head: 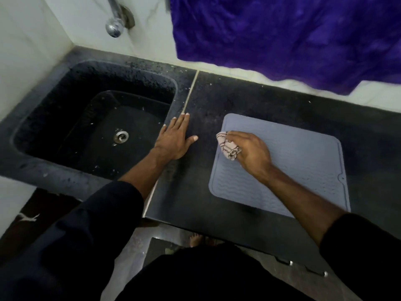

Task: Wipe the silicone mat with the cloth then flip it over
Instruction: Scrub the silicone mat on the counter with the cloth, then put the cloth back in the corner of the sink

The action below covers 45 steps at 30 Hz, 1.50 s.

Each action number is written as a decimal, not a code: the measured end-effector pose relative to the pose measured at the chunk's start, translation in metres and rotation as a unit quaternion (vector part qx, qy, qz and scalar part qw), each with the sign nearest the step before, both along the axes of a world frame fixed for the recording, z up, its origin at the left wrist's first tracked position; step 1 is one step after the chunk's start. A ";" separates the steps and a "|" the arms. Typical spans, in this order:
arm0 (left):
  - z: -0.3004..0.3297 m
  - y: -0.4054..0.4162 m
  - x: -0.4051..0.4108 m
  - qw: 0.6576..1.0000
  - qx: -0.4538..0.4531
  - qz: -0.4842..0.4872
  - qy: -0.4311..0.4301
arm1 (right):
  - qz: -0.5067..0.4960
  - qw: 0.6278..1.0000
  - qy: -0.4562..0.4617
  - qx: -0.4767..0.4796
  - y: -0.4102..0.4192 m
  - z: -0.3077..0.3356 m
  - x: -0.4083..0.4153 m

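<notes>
A grey-blue silicone mat (pixel 303 161) with wavy ridges lies flat on the dark counter (pixel 217 101), right of centre. My right hand (pixel 251 151) rests on the mat's left part, closed around a crumpled pale cloth (pixel 227 145) with dark lines, which is pressed onto the mat. My left hand (pixel 175 137) lies flat on the counter with fingers spread, between the sink and the mat, holding nothing and not touching the mat.
A black sink (pixel 52 118) with a metal drain (pixel 120 136) fills the left side, under a chrome tap (pixel 114 27). A purple cloth (pixel 293 35) hangs on the white wall behind the counter. The counter's front edge runs just below the mat.
</notes>
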<state>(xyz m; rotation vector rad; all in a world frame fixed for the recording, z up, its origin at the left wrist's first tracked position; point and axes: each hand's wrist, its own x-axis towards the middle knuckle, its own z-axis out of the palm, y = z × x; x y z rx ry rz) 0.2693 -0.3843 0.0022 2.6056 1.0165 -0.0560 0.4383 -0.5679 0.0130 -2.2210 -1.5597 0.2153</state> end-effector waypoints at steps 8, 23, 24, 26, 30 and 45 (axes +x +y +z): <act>0.020 0.008 -0.087 0.994 0.030 0.105 -0.002 | 0.081 0.996 -0.010 0.026 0.067 0.010 0.005; 0.055 0.110 -0.213 0.965 0.089 0.247 0.015 | 0.214 0.974 -0.034 0.072 0.252 0.037 -0.090; 0.057 0.127 -0.220 0.965 0.090 0.244 0.015 | 0.207 0.975 -0.032 0.067 0.271 0.038 -0.097; 0.061 0.157 -0.231 0.968 0.090 0.234 0.018 | 0.204 0.977 -0.027 0.060 0.304 0.041 -0.111; 0.064 0.222 -0.249 0.973 0.079 0.217 0.015 | 0.214 0.975 -0.036 0.035 0.371 0.049 -0.141; 0.020 0.400 -0.240 0.984 0.081 0.155 0.027 | 0.155 0.974 -0.161 -0.042 0.574 0.037 -0.197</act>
